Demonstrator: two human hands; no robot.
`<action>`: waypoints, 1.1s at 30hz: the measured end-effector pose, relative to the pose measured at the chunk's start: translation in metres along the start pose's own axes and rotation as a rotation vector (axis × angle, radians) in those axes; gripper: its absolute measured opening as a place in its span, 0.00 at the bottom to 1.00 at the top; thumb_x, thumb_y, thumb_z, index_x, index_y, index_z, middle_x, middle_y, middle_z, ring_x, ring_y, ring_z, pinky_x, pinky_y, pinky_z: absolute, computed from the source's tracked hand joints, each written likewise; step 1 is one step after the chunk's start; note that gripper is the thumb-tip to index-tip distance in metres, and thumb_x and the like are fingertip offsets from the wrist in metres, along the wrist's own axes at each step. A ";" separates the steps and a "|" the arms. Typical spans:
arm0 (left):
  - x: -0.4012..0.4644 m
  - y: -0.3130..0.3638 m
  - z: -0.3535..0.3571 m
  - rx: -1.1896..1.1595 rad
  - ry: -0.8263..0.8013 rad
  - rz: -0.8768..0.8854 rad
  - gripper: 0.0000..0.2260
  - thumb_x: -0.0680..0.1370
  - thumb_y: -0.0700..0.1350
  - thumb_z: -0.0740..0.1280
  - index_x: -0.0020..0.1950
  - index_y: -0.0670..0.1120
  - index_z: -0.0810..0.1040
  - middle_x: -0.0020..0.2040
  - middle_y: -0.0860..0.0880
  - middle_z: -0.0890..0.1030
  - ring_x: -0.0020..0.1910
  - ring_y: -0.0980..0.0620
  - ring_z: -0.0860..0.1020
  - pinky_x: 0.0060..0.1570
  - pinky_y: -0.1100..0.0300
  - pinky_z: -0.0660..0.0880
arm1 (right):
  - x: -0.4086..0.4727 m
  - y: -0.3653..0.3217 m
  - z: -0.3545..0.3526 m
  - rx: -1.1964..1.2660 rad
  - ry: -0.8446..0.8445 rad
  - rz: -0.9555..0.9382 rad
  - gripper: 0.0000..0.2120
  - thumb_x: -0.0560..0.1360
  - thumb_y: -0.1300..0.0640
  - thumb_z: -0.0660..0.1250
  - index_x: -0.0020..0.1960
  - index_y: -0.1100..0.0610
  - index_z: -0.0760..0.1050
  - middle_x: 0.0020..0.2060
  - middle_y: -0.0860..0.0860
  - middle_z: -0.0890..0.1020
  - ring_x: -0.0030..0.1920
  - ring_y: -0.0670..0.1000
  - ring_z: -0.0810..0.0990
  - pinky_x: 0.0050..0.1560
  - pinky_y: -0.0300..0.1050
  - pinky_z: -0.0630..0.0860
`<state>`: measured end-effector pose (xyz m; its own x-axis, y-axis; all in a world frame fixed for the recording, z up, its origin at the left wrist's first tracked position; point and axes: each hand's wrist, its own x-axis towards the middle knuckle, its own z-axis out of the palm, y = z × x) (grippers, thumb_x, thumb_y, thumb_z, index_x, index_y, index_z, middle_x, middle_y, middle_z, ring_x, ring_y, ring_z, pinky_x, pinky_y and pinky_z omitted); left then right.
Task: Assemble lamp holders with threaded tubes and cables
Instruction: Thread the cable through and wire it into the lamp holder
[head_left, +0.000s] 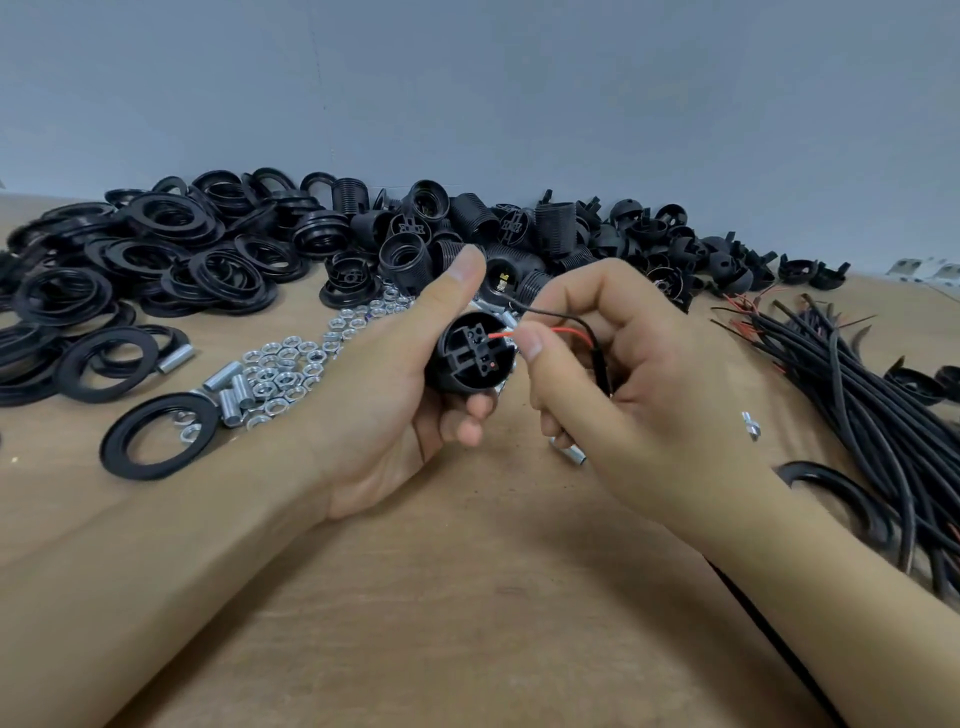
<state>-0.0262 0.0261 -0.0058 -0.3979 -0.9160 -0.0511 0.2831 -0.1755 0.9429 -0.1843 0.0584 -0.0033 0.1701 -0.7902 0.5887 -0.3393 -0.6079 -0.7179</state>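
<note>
The left hand (395, 395) grips a black lamp holder (470, 358) above the surface (467, 597). The right hand (613, 374) pinches a red wire (511, 335) at the holder's terminal.

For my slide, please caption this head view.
Left hand grips lamp holder; right hand feeds red wire in.

Table (467, 597): brown wood-look board, matt, faintly grained; lamp holder (467, 358): black plastic, dull sheen; rings (161, 436): black plastic, smooth, slightly glossy; nuts (280, 371) and threaded tubes (234, 392): bright silvery metal, shiny; cables (852, 384): black rubbery sheath, satin; wall (467, 93): grey, matt.
</note>
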 end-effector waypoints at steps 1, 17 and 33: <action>0.000 0.000 0.000 0.010 -0.011 -0.002 0.30 0.72 0.64 0.64 0.51 0.36 0.79 0.38 0.43 0.73 0.25 0.56 0.70 0.19 0.67 0.68 | 0.000 0.001 0.001 -0.013 -0.011 -0.007 0.03 0.78 0.56 0.65 0.47 0.52 0.72 0.29 0.52 0.77 0.27 0.55 0.74 0.25 0.53 0.71; -0.001 -0.001 0.001 0.075 -0.030 0.026 0.29 0.74 0.65 0.61 0.52 0.38 0.78 0.34 0.48 0.77 0.24 0.57 0.69 0.19 0.67 0.67 | 0.001 0.003 0.002 -0.122 0.010 -0.056 0.03 0.78 0.56 0.63 0.48 0.54 0.70 0.31 0.52 0.79 0.27 0.55 0.77 0.26 0.54 0.72; -0.001 -0.007 0.005 0.153 0.052 0.105 0.37 0.70 0.64 0.65 0.56 0.28 0.72 0.40 0.42 0.73 0.24 0.54 0.69 0.19 0.64 0.68 | 0.003 -0.002 0.001 -0.373 0.017 -0.132 0.02 0.74 0.61 0.67 0.45 0.59 0.75 0.26 0.45 0.74 0.26 0.52 0.75 0.27 0.37 0.70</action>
<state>-0.0318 0.0295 -0.0106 -0.3263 -0.9445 0.0375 0.1832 -0.0243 0.9828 -0.1822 0.0571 -0.0010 0.2204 -0.7040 0.6752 -0.6292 -0.6315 -0.4530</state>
